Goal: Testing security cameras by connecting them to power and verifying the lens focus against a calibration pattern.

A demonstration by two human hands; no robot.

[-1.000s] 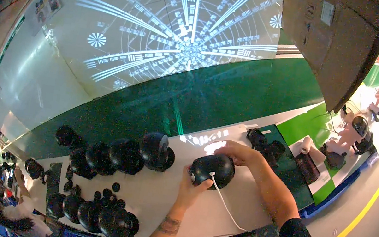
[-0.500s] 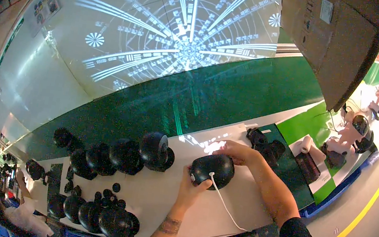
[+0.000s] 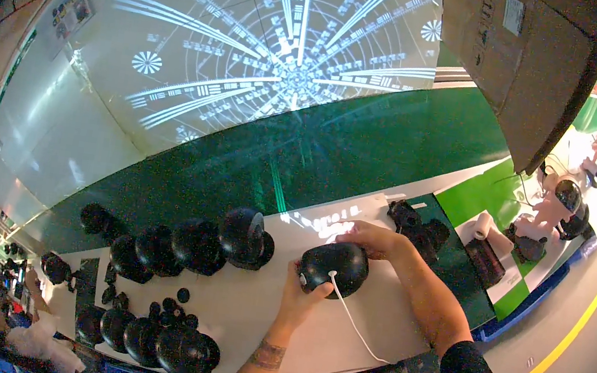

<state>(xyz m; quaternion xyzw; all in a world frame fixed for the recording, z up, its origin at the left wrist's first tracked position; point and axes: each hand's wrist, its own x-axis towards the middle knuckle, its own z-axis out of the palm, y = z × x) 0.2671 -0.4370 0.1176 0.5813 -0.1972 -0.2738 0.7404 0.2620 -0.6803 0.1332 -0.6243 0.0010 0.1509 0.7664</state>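
A black, rounded projector [image 3: 337, 267] with a white cable [image 3: 356, 320] plugged into its near side is held above the white table. My left hand [image 3: 303, 290] wraps round its left end, thumb on the near face. At the far side my right hand [image 3: 369, 238] curls round the top right edge, its fingertips next to bright white light spilling onto the table. A white test pattern [image 3: 295, 72] of radiating lines and rings shines on the pale wall panel ahead. The front of the projector is hidden from view.
Several black round housings [image 3: 199, 245] stand in rows on the left of the white table [image 3: 260, 349], with small black caps [image 3: 172, 314] among them. A large cardboard box [image 3: 521, 65] hangs over the right. Black parts [image 3: 418, 230] and wrapped items [image 3: 487, 259] lie to the right.
The projected pattern has shifted very slightly left on the wall, and the light patch on the table by my right fingers has changed shape. Both hands keep their hold on the projector.
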